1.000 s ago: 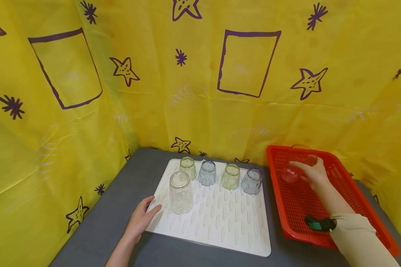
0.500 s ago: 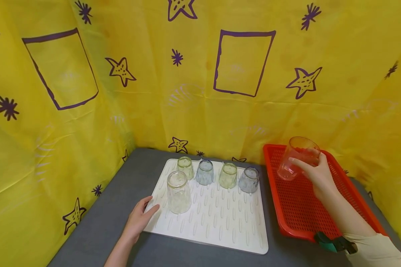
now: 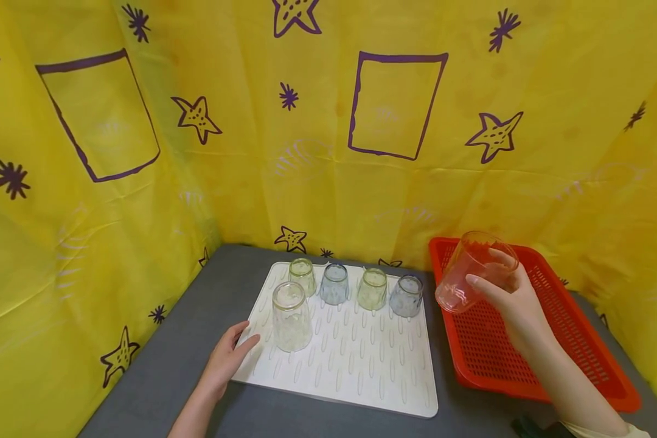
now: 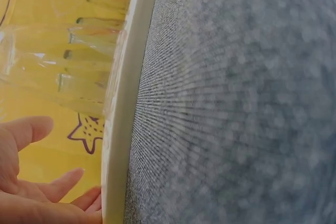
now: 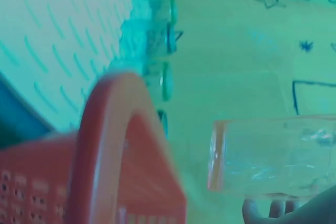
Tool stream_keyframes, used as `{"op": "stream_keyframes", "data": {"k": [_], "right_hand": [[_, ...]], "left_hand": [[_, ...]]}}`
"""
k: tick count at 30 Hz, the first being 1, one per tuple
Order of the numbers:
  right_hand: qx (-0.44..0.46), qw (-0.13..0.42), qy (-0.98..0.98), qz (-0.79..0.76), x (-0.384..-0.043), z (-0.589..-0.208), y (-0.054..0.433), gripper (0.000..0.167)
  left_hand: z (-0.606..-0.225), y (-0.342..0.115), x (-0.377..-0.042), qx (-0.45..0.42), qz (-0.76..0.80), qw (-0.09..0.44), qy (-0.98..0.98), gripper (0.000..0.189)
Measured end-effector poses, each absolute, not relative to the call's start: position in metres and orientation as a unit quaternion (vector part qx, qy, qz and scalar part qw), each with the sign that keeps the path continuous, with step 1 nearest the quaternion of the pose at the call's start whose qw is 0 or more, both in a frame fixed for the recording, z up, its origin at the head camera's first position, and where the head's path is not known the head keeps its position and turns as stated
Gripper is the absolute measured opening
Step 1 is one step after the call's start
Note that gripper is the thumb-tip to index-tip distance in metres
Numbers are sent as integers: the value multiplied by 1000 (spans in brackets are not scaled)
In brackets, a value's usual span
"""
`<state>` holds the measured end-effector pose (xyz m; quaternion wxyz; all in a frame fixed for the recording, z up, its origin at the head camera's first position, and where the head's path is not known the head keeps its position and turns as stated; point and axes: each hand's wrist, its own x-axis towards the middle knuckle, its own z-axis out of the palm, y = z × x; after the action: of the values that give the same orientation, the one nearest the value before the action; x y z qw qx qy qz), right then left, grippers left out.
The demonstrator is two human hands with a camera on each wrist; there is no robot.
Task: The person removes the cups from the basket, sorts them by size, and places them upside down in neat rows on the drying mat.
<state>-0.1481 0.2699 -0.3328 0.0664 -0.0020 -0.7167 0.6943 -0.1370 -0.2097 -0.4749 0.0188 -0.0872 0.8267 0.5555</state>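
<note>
A tall clear glass is gripped by my right hand; it tilts above the left rim of the red basket. In the right wrist view the same glass lies across the fingers. My left hand rests by the left edge of the white drying mat, fingers relaxed, nothing held. Nearest to it another tall clear glass stands upside down on the mat. Behind stand a green glass, a blue glass, another green glass and a blue-grey glass, all upside down.
A grey table lies under the mat and basket. Close behind them hangs a yellow cloth with purple drawings, which also closes off the left and right sides.
My right hand has lifted the tall clear glass out of the basket and carried it left to the basket's rim, tilting it. The left hand has stayed at the mat's edge.
</note>
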Motion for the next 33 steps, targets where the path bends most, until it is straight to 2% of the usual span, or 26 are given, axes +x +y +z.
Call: {"op": "stream_keyframes", "data": {"k": [7,13,17,20,25,29,33], "right_hand": [[21,41,-758,651,-138,-333,244,59],[41,22,-767,640,-133,-338,224,61],[50,9,-766,641,-132,-343,213,63],[61,-3,-756,651,-130,-348,205,65],[87,-18,-746,660,-128,-357,192,65],[100,-27,-749,654,-125,-363,183,67],[110,-34,-755,645,-123,-369,175,69]], "left_hand": [[-465,-204,-133,-85,590,-2,803,57],[-448,-186,-123,-78,603,-50,792,31],[-439,-167,-116,-23,636,-65,769,20],[-433,-152,-113,37,668,-47,742,26],[-427,-129,-113,123,690,6,713,49],[-425,-115,-115,170,685,33,708,63],[-425,-104,-118,200,682,43,702,68]]}}
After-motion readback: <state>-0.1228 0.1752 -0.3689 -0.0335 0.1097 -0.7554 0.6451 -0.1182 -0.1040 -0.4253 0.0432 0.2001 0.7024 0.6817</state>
